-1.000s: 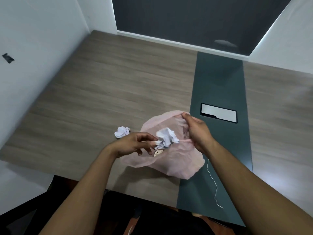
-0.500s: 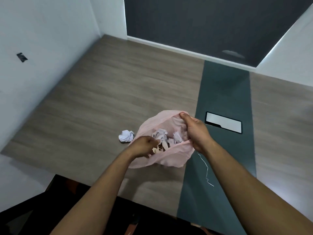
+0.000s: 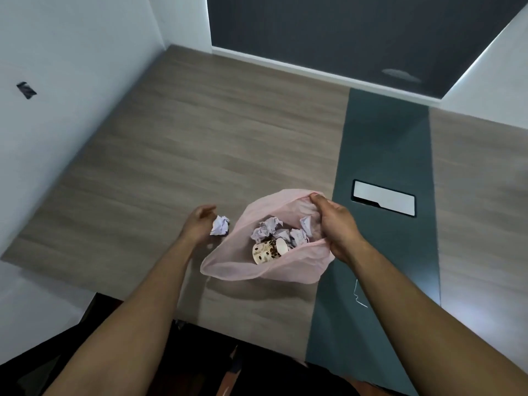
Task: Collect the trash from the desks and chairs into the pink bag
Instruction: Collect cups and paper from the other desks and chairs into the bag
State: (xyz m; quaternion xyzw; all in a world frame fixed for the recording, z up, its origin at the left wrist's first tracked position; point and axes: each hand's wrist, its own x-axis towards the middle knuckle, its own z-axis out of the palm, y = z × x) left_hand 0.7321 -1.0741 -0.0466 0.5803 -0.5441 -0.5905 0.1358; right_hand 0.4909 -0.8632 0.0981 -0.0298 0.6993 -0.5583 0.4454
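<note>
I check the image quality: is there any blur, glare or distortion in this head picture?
Head view: left hand is slightly motion-blurred; pink bag and paper cup look fairly sharp; glare brightens the desk at right; wide-angle lens bends the wall edges.

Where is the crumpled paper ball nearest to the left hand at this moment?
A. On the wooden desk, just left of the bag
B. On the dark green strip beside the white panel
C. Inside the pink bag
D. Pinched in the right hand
A: the crumpled paper ball lies on the wooden desk outside the pink bag, beside the open left hand.
</note>
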